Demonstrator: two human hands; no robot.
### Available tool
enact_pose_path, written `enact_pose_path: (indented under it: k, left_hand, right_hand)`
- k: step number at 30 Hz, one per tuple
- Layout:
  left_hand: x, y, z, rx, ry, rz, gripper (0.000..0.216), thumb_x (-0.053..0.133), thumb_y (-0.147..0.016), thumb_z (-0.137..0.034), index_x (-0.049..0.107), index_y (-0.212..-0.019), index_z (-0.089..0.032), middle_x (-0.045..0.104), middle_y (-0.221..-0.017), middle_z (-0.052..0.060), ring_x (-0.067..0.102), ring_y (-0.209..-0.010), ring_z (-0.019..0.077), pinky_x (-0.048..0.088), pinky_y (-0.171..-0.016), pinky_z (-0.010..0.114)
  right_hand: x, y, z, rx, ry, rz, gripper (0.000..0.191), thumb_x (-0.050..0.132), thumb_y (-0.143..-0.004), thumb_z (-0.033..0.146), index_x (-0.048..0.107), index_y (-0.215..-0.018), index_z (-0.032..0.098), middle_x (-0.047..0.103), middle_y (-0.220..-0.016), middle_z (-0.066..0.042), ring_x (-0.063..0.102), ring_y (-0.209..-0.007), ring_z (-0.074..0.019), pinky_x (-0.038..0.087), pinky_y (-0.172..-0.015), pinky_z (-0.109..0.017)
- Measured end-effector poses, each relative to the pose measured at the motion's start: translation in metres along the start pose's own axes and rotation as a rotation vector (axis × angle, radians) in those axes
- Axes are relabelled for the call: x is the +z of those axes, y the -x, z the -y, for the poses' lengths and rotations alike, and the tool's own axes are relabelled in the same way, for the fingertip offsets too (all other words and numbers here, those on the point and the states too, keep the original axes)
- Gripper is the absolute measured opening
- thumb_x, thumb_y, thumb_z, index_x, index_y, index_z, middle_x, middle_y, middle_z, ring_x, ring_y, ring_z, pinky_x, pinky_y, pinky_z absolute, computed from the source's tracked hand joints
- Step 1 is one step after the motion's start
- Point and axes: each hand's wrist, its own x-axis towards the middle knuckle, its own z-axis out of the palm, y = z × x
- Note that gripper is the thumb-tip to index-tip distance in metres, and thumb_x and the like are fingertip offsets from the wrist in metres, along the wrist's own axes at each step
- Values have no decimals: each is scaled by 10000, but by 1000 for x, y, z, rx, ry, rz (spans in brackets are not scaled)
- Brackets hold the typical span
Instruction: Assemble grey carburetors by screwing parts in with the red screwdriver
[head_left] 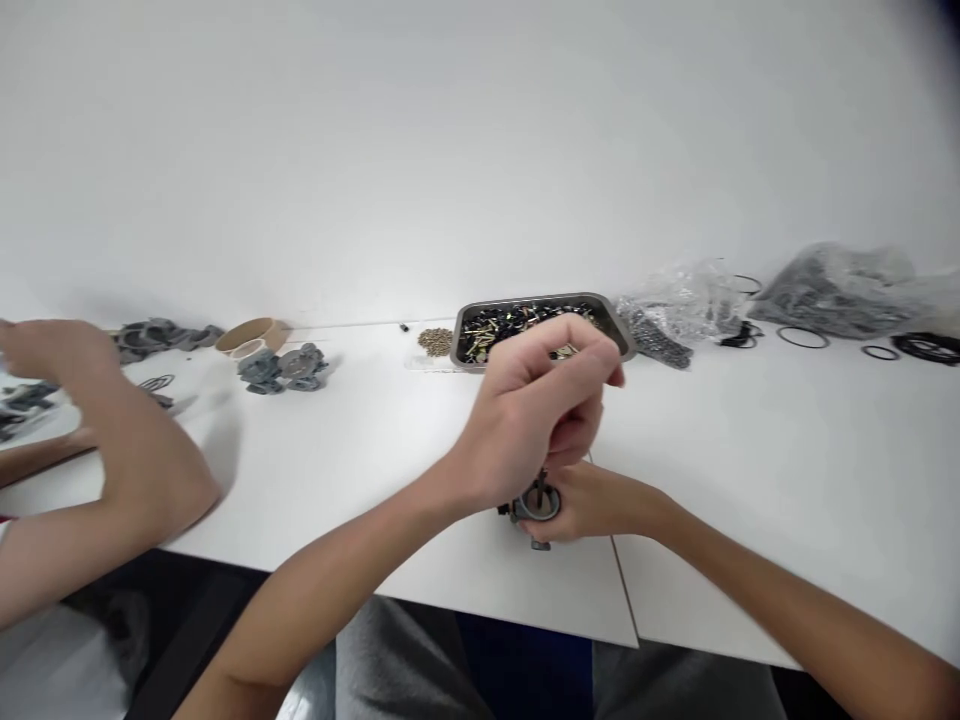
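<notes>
On my feed, the right hand (576, 503) is closed around a small part (523, 507), low on the white table (757, 470), at five o'clock from the view's centre. The part looks grey and dark, with a round ring facing me, a slim dark piece in its opening and a stub at six o'clock. The left hand (536, 415) is just above, fingers curled; I cannot tell whether it grips anything. From the part, a tray (619, 335) of black and gold-coloured bits lies at twelve o'clock, another person's arm (146, 450) at nine.
</notes>
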Motion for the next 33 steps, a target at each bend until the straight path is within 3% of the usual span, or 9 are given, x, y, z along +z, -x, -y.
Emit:
enact_pose_path:
  k: [8,14,17,21,23,25,26,30,33]
  left_hand:
    - [-10,-5,1,-52,52,235,223,454,-923,-245,463,-711,-178,260,-451,-73,194,-380,25,164,-383,170]
    - [-25,-14,-8,-205,128,508,103,450,-852,-148,518,-798,-203,244,-416,-76,165,-361,41,217,-395,191]
    - [-34,-27,-5,-308,157,672,24,540,-795,-223,530,-792,-202,273,-382,-70,191,-325,52,227,-369,208]
    - [-45,-51,11,-477,201,926,203,653,-703,-345,508,-721,-204,279,-328,-70,206,-259,74,243,-306,232]
    - [-45,-58,16,-464,268,1025,200,640,-722,-341,490,-715,-208,267,-313,-76,208,-245,77,248,-301,231]
    - [-39,-58,15,-371,291,961,137,584,-777,-305,490,-760,-206,275,-325,-80,212,-257,72,235,-316,214]
    - [-35,-55,13,-317,252,857,95,553,-803,-281,498,-799,-203,300,-341,-77,230,-273,71,238,-332,206]
    - [-15,-33,-4,-143,-123,307,97,535,-858,-225,520,-952,-204,478,-461,-44,437,-392,100,360,-412,211]
    - [-1,-15,-11,-84,-171,-38,52,530,-874,-240,493,-903,-216,400,-443,-76,397,-376,83,334,-389,188]
  right_hand:
    - [6,3,-8,49,-50,14,377,596,-736,106,616,-1098,211,604,-900,-12,567,-808,-158,479,-691,-248]
    - [-1,1,0,15,-41,-7,376,652,-735,134,630,-1104,204,591,-1066,-53,542,-1036,-220,482,-883,-318]
    - [-3,0,1,-49,-42,-14,385,663,-730,134,626,-1107,203,567,-1135,-65,481,-1162,-246,432,-994,-363]
    - [-2,2,-4,-67,-30,-30,359,665,-739,148,630,-1091,206,522,-1214,-78,442,-1219,-250,395,-1044,-376]
    - [0,3,-5,-58,-18,-38,343,676,-746,173,633,-1084,210,501,-1241,-85,445,-1222,-250,401,-1037,-371]
    - [2,3,-6,-75,-26,-29,332,673,-756,175,624,-1082,212,540,-1174,-77,437,-1242,-238,405,-1029,-346]
    - [2,3,-6,-89,-31,-27,326,670,-761,172,619,-1080,213,565,-1119,-68,424,-1260,-232,403,-1029,-333]
    - [5,3,-10,-130,15,-56,300,686,-766,194,622,-1058,219,571,-1118,-63,398,-1286,-215,371,-1042,-326]
    - [8,2,-13,-137,66,-85,297,693,-757,213,641,-1049,221,533,-1168,-64,456,-1192,-205,358,-1043,-334]
